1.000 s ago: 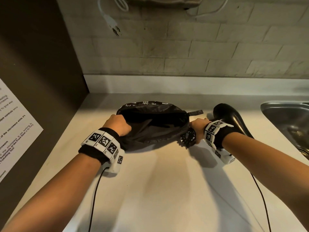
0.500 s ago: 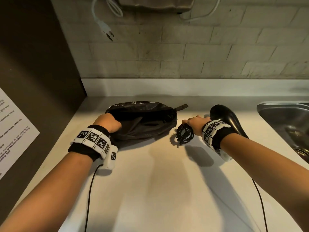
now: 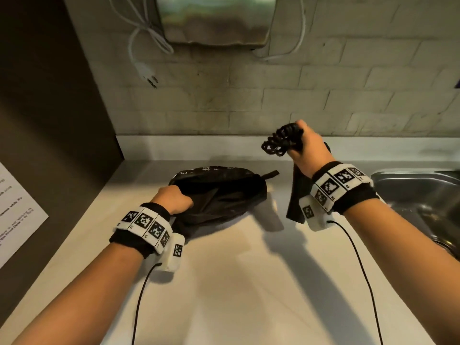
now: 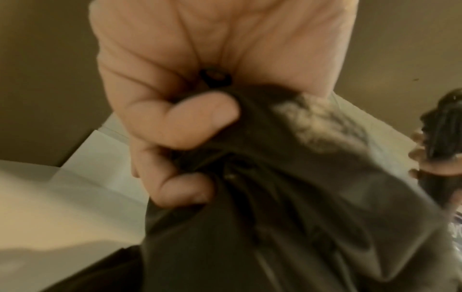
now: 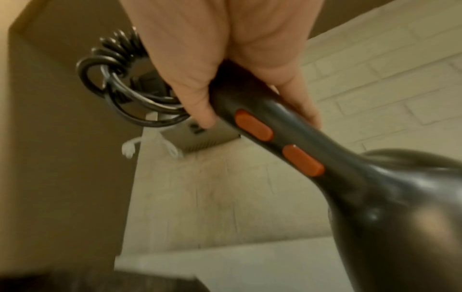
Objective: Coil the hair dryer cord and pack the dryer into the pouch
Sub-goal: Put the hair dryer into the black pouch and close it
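A black fabric pouch lies open on the pale counter, its mouth facing me. My left hand grips the pouch's near left rim, fingers curled into the cloth. My right hand holds the black hair dryer by its handle, lifted above the counter to the right of the pouch. The handle carries two orange buttons. The coiled black cord is bunched at the top of that fist. The dryer's body hangs below my wrist.
A steel sink is set into the counter at the right. A dark cabinet side with a printed sheet closes the left. On the brick wall hang a metal box and a white plug.
My right hand has raised the dryer and its coiled cord off the counter, up and back. My left hand keeps hold of the pouch rim.
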Available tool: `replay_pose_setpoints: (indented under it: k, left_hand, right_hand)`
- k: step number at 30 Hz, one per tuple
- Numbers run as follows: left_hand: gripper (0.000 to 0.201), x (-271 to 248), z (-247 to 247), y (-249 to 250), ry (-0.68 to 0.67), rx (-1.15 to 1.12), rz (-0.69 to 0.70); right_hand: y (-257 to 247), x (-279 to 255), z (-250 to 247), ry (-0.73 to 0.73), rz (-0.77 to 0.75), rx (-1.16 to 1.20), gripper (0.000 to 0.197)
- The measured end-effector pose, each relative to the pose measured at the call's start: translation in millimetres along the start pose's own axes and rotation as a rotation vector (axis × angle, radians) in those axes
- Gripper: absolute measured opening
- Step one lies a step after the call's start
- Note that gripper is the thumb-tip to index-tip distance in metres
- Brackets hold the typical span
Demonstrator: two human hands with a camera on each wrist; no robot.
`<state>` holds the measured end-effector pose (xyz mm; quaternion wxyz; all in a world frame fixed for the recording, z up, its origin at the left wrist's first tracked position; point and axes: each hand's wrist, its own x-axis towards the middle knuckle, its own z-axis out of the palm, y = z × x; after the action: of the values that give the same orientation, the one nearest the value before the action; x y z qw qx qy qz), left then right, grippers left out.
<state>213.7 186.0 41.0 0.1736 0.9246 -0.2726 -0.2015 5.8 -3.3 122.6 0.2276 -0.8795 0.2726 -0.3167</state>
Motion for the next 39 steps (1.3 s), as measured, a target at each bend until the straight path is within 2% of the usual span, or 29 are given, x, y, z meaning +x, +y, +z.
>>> replay_pose_setpoints:
  k: [7, 13, 16, 20, 21, 23, 26, 28, 32, 34, 37, 39]
  left_hand:
    - [0.053, -9, 6, 25, -0.032, 0.02, -0.007]
    - [0.052, -20, 25, 44, -0.107, 0.047, 0.054]
    - [0.042, -25, 31, 55, -0.163, -0.016, 0.091]
    - [0.01, -31, 35, 68, -0.247, -0.163, 0.098]
    - [0.007, -33, 35, 70, -0.259, -0.189, 0.101]
    - [0.006, -36, 33, 73, -0.274, -0.245, 0.124]
    - [0.019, -41, 27, 74, -0.26, -0.332, 0.202]
    - [0.01, -45, 21, 74, -0.257, -0.424, 0.261]
    - [0.033, -52, 9, 72, -0.29, -0.648, 0.302]
    - [0.028, -55, 4, 70, -0.336, -0.698, 0.333]
    - [0.01, -62, -2, 66, -0.405, -0.71, 0.391]
    - [0.015, -62, -4, 64, -0.413, -0.736, 0.401]
  right_hand:
    - [-23, 7, -39, 0.356, -0.012, 0.336, 0.036]
    - [-29, 2, -27, 0.457, -0.022, 0.473, 0.032]
    - [-28, -6, -7, 0.41, -0.013, 0.512, 0.03]
    - [-27, -20, 20, 0.322, -0.002, 0.524, 0.035]
    - [-26, -24, 26, 0.294, -0.001, 0.496, 0.037]
    - [-27, -30, 33, 0.23, -0.005, 0.433, 0.036]
    - [-30, -37, 40, 0.121, 0.0, 0.261, 0.036]
    - [-31, -43, 45, 0.05, -0.038, 0.113, 0.039]
    - [-32, -48, 55, 0.014, -0.101, -0.009, 0.038]
    - [-34, -46, 57, 0.0, -0.081, -0.038, 0.039]
    - [-38, -40, 59, -0.049, -0.064, -0.166, 0.041]
    - [-41, -38, 61, -0.087, -0.086, -0.273, 0.042]
